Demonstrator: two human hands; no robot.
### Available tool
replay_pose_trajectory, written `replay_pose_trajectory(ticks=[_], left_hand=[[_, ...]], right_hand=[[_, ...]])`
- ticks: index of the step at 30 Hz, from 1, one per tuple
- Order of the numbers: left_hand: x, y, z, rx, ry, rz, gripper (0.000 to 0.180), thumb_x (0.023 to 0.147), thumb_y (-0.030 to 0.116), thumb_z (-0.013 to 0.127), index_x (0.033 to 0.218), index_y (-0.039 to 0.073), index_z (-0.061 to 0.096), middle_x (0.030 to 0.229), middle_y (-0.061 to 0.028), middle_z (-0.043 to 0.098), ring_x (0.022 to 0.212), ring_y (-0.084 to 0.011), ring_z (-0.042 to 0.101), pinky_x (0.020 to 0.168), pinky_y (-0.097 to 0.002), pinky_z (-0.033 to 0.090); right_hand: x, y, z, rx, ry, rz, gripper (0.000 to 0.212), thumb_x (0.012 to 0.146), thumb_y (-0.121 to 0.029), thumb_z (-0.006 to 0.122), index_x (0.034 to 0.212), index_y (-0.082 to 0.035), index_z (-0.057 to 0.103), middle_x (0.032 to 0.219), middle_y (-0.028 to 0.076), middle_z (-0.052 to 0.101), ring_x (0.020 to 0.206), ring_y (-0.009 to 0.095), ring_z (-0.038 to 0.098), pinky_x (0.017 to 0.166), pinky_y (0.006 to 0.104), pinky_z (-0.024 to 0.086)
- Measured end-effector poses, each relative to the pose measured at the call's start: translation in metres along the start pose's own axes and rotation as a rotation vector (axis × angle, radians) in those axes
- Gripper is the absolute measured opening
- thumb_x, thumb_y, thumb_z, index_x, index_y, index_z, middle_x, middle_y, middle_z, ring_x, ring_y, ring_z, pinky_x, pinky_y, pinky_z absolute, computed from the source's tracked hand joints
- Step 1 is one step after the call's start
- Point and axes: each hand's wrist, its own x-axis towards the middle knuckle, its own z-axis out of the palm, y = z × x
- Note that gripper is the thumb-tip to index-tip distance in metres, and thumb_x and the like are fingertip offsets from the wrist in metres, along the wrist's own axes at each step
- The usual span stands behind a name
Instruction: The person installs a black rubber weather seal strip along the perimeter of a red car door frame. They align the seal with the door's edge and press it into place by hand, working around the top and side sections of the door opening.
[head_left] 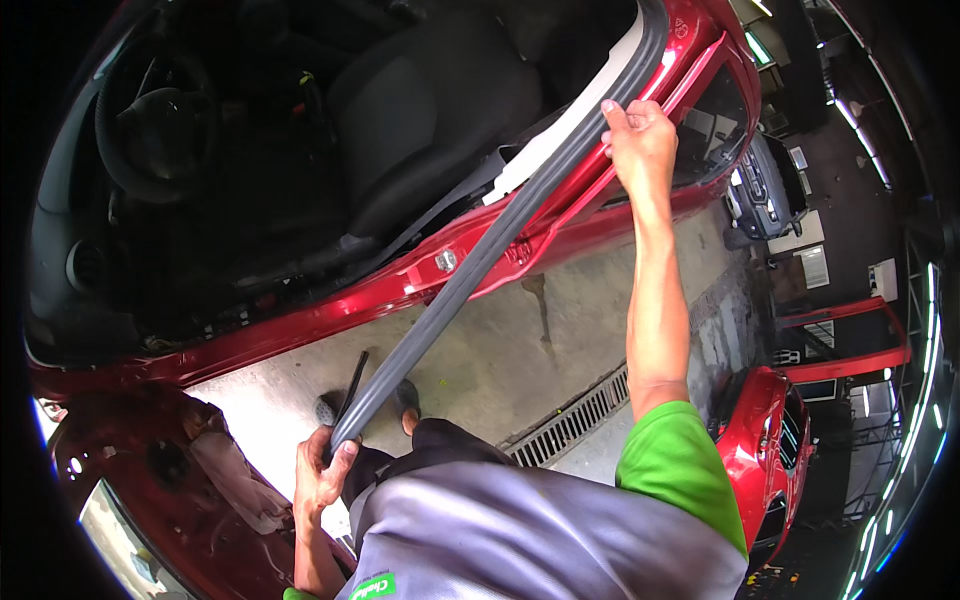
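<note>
A long black rubber door seal runs diagonally from the upper edge of the red car's door opening down toward my body. Its lower end is gripped in my left hand, fingers closed around it near my waist. Farther up, my right hand is closed at the seal's outer edge, thumb pressed against it and fingers curled by the red body frame. Above my right hand the seal follows the curve of the frame; below, it hangs away from the sill. A cream trim panel lies along the seal's inner side.
Inside the car are a dark seat and a steering wheel. The opened red door stands at lower left. A drain grate crosses the concrete floor. Another red car is parked at right.
</note>
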Motion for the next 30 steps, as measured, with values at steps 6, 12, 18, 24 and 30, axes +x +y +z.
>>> replay_pose_trajectory(ticks=[6, 12, 18, 24, 30], left_hand=[[0.02, -0.033, -0.001, 0.025, -0.143, -0.061, 0.057, 0.086, 0.053, 0.077, 0.077, 0.002, 0.054, 0.064, -0.0021, 0.047, 0.063, -0.0132, 0.042, 0.055, -0.0341, 0.036], [0.03, -0.04, -0.003, 0.037, -0.2, -0.122, 0.055, 0.085, 0.051, 0.079, 0.079, 0.002, 0.055, 0.067, -0.0014, 0.048, 0.066, -0.0135, 0.042, 0.057, -0.0345, 0.036], [0.075, 0.005, 0.025, -0.086, -0.344, -0.106, 0.055, 0.091, 0.04, 0.077, 0.122, -0.004, 0.066, 0.086, -0.0073, 0.069, 0.082, -0.0166, 0.061, 0.081, -0.0325, 0.049], [0.166, 0.053, 0.087, -0.168, -0.369, -0.079, 0.048, 0.096, 0.04, 0.075, 0.117, -0.001, 0.061, 0.078, -0.0018, 0.059, 0.072, -0.0127, 0.051, 0.068, -0.0324, 0.044], [0.221, 0.019, 0.131, -0.299, -0.252, 0.129, 0.041, 0.095, 0.037, 0.078, 0.099, 0.004, 0.054, 0.077, 0.0009, 0.052, 0.069, -0.0099, 0.045, 0.062, -0.0295, 0.039]], right_hand=[[-0.002, -0.002, 0.009, 0.403, -0.143, 0.198, 0.027, 0.101, -0.014, 0.069, 0.114, 0.01, 0.067, 0.082, 0.01, 0.072, 0.065, 0.011, 0.066, 0.059, 0.026, 0.055], [-0.008, 0.009, 0.015, 0.183, 0.055, 0.09, 0.034, 0.098, -0.016, 0.073, 0.111, 0.014, 0.065, 0.083, 0.013, 0.072, 0.064, 0.013, 0.067, 0.059, 0.028, 0.056], [-0.009, 0.02, 0.024, 0.142, 0.256, -0.047, 0.023, 0.094, -0.012, 0.075, 0.104, 0.007, 0.067, 0.087, 0.013, 0.072, 0.077, 0.019, 0.07, 0.067, 0.0365, 0.057], [0.004, -0.068, 0.053, -0.366, 0.106, -1.178, 0.015, 0.08, -0.019, 0.079, 0.08, -0.01, 0.068, 0.084, 0.004, 0.067, 0.098, 0.027, 0.064, 0.091, 0.044, 0.05], [0.098, -0.033, 0.026, -0.803, -0.174, -1.297, 0.04, 0.101, -0.035, 0.055, 0.11, -0.001, 0.073, 0.13, 0.015, 0.066, 0.144, 0.031, 0.044, 0.118, 0.0632, 0.029]])
